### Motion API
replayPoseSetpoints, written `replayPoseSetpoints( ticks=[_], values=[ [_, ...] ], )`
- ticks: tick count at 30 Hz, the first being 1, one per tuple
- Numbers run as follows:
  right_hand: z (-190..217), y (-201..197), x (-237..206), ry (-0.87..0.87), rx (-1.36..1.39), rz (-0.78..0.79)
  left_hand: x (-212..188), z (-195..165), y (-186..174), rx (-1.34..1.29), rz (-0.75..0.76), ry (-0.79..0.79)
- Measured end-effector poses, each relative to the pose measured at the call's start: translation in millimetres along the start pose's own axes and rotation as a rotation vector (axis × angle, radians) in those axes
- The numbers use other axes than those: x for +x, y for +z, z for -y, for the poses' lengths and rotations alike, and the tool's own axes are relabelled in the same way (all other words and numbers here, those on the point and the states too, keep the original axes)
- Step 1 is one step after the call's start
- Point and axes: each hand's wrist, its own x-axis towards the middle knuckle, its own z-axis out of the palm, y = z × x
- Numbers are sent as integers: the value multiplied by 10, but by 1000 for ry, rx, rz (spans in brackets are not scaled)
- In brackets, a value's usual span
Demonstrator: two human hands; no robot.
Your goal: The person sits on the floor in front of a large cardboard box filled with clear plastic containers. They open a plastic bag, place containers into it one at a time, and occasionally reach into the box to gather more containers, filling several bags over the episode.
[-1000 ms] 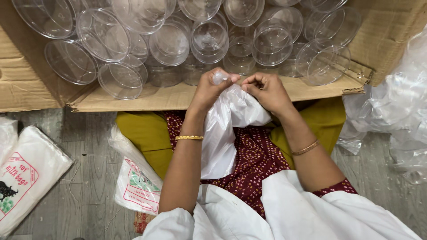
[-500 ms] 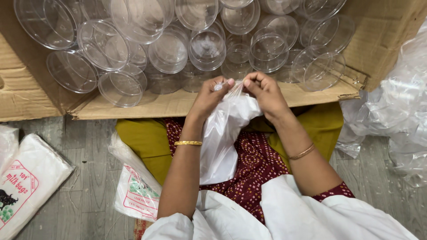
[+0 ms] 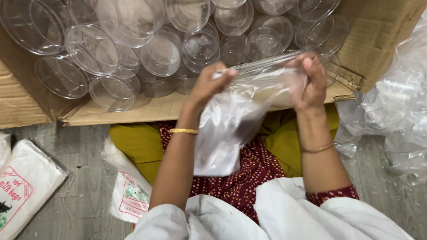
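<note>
Bag: clear plastic bag (image 3: 231,129) hangs at centre, mouth stretched wide.
Grip: left hand (image 3: 209,86) and right hand (image 3: 309,82) pinch its rim.
Progress: bag seemingly empty; clear containers (image 3: 160,53) at 12 o'clock remain in cardboard box (image 3: 382,40).

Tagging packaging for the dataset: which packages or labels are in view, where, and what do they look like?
Flat white plastic packet with red-framed label: bottom left, on the floor.
White packet with red and green print: by the left forearm, on the floor.
Open brown cardboard box: across the top, full of clear round plastic containers.
</note>
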Motion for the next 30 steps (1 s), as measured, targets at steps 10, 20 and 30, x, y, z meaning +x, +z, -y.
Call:
replayPoseSetpoints(
  ticks=[10, 20, 30],
  values=[
    [-262, -91, 612, -174, -1653, -71, 774, 554, 585, 684, -365, 13],
    [-647, -81, 217, 253, -1138, -171, 230, 353, 154, 314, -274, -202],
    [-1113, -428, 540, 983, -641, 28, 101, 820, -293, -103, -164, -375]
  ],
)
